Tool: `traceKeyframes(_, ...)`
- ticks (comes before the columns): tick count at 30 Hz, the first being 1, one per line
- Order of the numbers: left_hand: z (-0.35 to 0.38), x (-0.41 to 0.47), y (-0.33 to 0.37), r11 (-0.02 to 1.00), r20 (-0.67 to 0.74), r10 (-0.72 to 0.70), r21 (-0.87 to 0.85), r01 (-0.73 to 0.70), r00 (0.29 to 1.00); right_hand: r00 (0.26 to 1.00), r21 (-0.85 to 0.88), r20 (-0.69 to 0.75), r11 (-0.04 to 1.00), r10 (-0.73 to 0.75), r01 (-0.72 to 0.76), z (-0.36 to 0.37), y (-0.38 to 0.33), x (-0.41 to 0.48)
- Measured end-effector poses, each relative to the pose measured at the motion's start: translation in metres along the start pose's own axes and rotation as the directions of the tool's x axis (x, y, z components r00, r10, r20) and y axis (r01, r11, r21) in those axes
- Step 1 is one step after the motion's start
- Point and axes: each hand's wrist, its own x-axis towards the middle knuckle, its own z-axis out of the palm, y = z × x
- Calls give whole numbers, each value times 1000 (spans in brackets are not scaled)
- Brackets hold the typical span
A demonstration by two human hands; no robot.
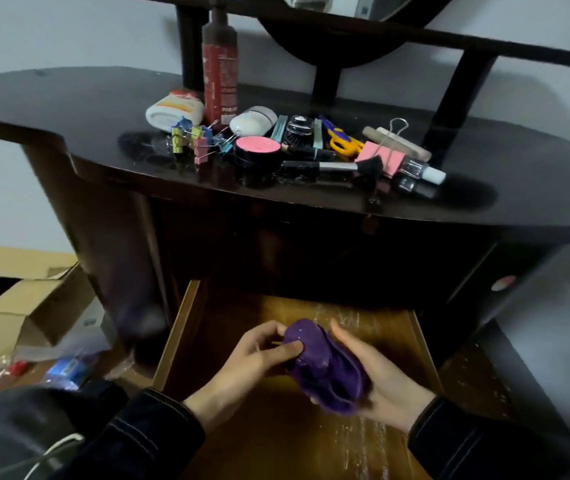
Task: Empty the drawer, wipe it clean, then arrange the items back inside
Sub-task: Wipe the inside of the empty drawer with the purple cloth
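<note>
Two hands between drawer (177,336) sides, left grip (256,356) pinching purple cloth (323,367), right grip (385,382) curled round it

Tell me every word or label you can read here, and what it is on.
No text is legible.
On the red bottle: white print, too blurred.
On the white tube: orange label, too blurred.
On the cardboard box: small printed mark, too small.
</note>
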Motion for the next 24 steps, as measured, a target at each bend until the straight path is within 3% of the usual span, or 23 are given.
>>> traceKeyframes(3,-4,1,-4,999,-78,-39,-27,37,996,975,-213,-193,975,-113,71,-3,6,-4)
traceKeyframes(6,-4,3,-5,999,-137,-49,-30,45,989,874,-405,-383,905,-298,131,-7,10,-7)
traceKeyframes(11,-13,3,-7,1000,-210,-12,-27,7,978,740,-282,-579,936,-341,210,-8,5,-11)
traceKeyframes(14,-10,5,-13,988,-256,87,144,-51,963,735,-259,-565,926,-375,274,-2,3,-10)
traceKeyframes(18,-4,4,-17,915,-183,197,388,-114,963,766,-254,-463,894,-447,368,17,-1,3)
traceKeyframes(22,-1,-2,-15,976,-36,22,216,-14,999,847,-402,-332,875,-415,271,29,-3,12)
traceKeyframes(24,2,-4,-14,972,-52,28,234,-15,998,871,-405,-297,878,-392,257,28,-5,15)
